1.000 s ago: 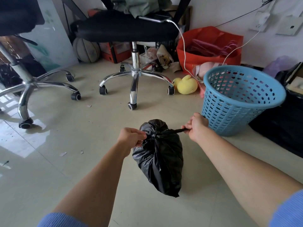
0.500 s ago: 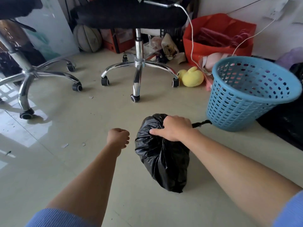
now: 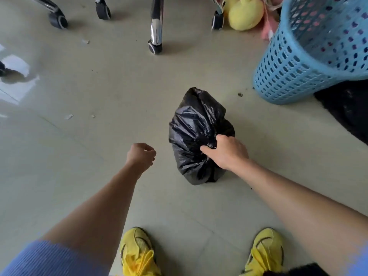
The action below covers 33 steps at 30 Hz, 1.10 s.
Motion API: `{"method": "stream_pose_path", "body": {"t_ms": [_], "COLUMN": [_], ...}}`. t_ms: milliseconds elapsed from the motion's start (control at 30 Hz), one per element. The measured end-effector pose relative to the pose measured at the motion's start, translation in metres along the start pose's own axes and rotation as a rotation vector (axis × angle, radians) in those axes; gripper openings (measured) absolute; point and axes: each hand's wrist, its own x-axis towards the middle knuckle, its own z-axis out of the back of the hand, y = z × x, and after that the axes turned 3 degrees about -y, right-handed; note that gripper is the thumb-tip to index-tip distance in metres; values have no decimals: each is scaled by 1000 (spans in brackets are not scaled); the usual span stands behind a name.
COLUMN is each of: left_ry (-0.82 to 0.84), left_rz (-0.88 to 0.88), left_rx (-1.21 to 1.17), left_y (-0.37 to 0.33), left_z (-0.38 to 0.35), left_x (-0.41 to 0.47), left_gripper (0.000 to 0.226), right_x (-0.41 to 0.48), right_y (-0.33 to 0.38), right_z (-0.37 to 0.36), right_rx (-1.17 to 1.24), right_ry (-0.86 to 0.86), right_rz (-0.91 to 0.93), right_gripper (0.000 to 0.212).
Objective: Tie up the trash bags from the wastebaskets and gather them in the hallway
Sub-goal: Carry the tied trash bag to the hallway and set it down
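A black trash bag (image 3: 196,124), knotted and bulging, hangs just above the pale floor in front of my feet. My right hand (image 3: 227,151) is shut on its gathered neck, fingers curled into the plastic. My left hand (image 3: 141,155) floats to the left of the bag, apart from it, loosely curled into a fist and holding nothing. A blue perforated wastebasket (image 3: 294,62) stands at the upper right with no liner showing inside.
Chrome office-chair legs with castors (image 3: 155,45) spread across the top. A yellow plush toy (image 3: 244,13) lies beside the basket. Something black (image 3: 346,108) lies on the floor at the right. My yellow shoes (image 3: 137,250) are at the bottom. Small scraps dot the floor.
Both hands were pulling the bag's knot tight; then the left hand let go and the right took the neck. The view has tilted down toward my feet, and the bag is nearer to me.
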Motion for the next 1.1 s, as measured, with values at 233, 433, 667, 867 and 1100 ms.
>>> {"method": "stream_pose_path", "body": {"t_ms": [233, 433, 667, 867, 1100], "left_ry": [115, 235, 391, 409, 488], "left_rz": [99, 39, -195, -483, -737], "left_rx": [135, 250, 532, 804, 1021], "left_y": [-21, -95, -202, -285, -340], "left_z": [61, 112, 133, 87, -47], "left_x": [-134, -268, -437, -553, -687], "left_gripper": [12, 14, 17, 13, 8], "right_x": [-90, -215, -390, -500, -612], "right_y": [-3, -28, -78, -160, -290], "right_z": [75, 187, 320, 397, 437], "right_rx": [-33, -3, 180, 378, 457], "right_ry": [124, 217, 199, 97, 21], "right_rz": [-198, -407, -629, -716, -789], "right_gripper": [42, 43, 35, 35, 32]}}
